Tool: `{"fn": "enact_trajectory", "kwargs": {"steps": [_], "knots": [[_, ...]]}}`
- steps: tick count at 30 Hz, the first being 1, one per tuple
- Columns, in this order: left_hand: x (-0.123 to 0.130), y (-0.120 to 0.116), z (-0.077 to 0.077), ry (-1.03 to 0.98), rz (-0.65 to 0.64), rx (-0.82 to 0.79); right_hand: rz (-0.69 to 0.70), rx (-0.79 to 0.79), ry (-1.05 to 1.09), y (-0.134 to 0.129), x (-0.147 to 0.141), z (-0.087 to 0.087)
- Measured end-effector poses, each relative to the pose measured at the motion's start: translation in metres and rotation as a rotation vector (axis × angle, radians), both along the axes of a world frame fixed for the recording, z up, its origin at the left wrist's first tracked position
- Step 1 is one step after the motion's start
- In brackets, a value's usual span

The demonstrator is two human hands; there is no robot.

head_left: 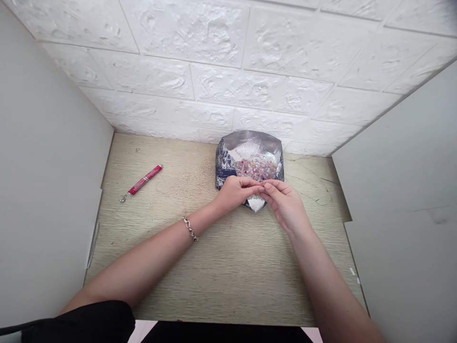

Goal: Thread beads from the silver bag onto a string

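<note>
Both hands meet fingertip to fingertip over the front edge of an opened foil bag [252,141]. Small pink, clear and white beads [257,167] lie inside it. The fingers of my left hand [237,190] are pinched together. My right hand [283,200] is pinched too, its thumb and fingertips against the left ones. Whatever sits between the fingertips is too small to make out. A silver chain bracelet [190,228] circles my left wrist. The bag's dark blue printed side shows at its left.
A red pen-like stick [145,180] with a shiny small piece at its lower end lies on the wooden tabletop [221,271] at left. Grey panels [43,157] stand on both sides, and a white brick-patterned wall [214,38] closes the back. Small white scraps [352,271] lie by the right edge.
</note>
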State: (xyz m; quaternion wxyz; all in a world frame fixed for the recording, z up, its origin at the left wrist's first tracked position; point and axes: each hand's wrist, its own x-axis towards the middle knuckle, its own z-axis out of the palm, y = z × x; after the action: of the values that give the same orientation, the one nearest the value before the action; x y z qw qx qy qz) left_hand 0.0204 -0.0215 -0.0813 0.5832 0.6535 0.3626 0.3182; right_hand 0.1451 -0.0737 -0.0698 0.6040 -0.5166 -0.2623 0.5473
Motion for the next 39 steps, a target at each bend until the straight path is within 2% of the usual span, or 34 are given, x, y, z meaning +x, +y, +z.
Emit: {"fn": "enact_trajectory", "kwargs": {"steps": [6, 12, 17, 22, 26, 31, 35, 39], "knots": [[0.0, 0.002, 0.002, -0.044, -0.011, -0.089, 0.052, 0.068, -0.068, -0.001, 0.002, -0.006], [-0.001, 0.005, -0.001, -0.094, -0.054, -0.123, 0.071, 0.121, -0.315, -0.003, 0.003, -0.006], [-0.002, 0.005, 0.002, -0.105, -0.096, -0.164, 0.044, 0.192, -0.495, -0.005, 0.002, -0.006], [-0.004, 0.008, 0.002, -0.209, -0.151, -0.257, 0.08, 0.245, -0.55, -0.007, 0.003, -0.004], [-0.004, 0.01, -0.001, -0.281, -0.189, -0.356, 0.066, 0.304, -0.671, -0.008, 0.004, -0.002], [-0.004, 0.012, -0.003, -0.261, -0.217, -0.381, 0.046, 0.379, -0.877, -0.009, 0.004, -0.001], [-0.004, 0.013, -0.004, -0.245, -0.225, -0.396, 0.053, 0.368, -0.963, -0.009, 0.004, -0.003], [-0.003, 0.013, -0.004, -0.227, -0.228, -0.392, 0.035, 0.424, -1.072, -0.008, 0.003, -0.005]]}}
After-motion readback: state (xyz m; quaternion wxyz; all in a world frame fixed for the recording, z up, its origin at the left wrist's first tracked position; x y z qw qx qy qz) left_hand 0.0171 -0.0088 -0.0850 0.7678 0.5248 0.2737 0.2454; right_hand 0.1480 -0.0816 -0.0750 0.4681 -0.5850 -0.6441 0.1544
